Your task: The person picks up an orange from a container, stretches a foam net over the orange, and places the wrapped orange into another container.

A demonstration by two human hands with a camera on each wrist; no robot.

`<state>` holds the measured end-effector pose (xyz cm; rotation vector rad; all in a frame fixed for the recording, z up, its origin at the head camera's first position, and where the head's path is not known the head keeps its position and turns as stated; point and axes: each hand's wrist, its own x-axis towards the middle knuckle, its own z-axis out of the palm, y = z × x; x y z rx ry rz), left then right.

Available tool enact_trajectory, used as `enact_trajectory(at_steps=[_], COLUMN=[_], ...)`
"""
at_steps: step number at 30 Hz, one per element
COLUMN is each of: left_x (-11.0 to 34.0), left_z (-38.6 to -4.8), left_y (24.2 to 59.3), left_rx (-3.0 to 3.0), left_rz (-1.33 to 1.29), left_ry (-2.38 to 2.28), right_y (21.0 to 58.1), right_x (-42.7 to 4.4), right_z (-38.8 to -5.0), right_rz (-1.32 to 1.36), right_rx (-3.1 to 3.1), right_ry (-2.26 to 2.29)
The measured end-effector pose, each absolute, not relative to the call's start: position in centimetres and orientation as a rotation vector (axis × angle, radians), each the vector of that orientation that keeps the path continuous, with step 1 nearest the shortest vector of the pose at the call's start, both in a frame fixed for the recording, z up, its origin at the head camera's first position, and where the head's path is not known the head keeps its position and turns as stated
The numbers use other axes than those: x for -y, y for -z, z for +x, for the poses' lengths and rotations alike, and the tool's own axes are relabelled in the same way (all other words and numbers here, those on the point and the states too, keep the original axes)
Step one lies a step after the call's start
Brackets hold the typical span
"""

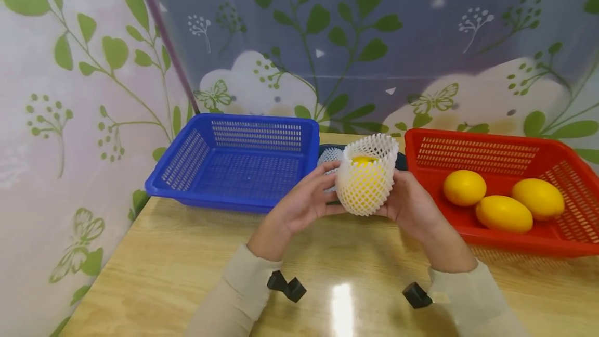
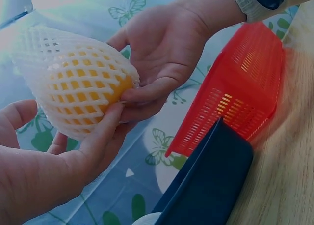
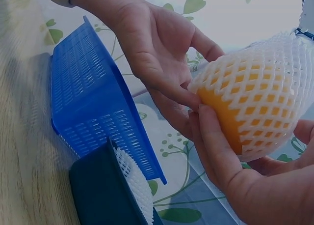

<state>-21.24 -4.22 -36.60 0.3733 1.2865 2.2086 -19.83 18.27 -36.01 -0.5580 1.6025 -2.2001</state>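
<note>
Both hands hold up a yellow lemon [image 1: 364,183] in a white foam net sleeve [image 1: 381,145], above the table. My left hand [image 1: 306,199] grips it from the left, its fingers around the side and underneath. From the right, my right hand [image 1: 412,204] holds the other side. In the left wrist view the fingertips of both hands meet beneath the netted lemon [image 2: 86,90]. The right wrist view shows bare yellow peel at the lower end of the lemon [image 3: 221,117], outside the net. The net stands up loosely past the lemon's other end.
A blue basket [image 1: 234,204] stands at left. On the right, a red basket [image 1: 529,246] holds three lemons [image 1: 504,214]. Between them, partly hidden by the hands, is a dark teal container [image 3: 95,185] with white foam netting [image 3: 135,181]. Patterned curtains rise behind the wooden table [image 1: 187,274].
</note>
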Motion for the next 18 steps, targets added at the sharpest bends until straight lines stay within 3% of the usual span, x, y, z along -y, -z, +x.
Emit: enact_trajectory(at_steps=[18], left_x=[4.38], left_z=[-21.29], left_y=[36.73], left_rx=[-1.312], left_rz=[0.35], left_ry=[-2.221], right_y=[36.07], right_x=[-18.32], right_z=[-19.95], right_rz=[-0.481], right_rx=[-1.572], right_ry=[2.214])
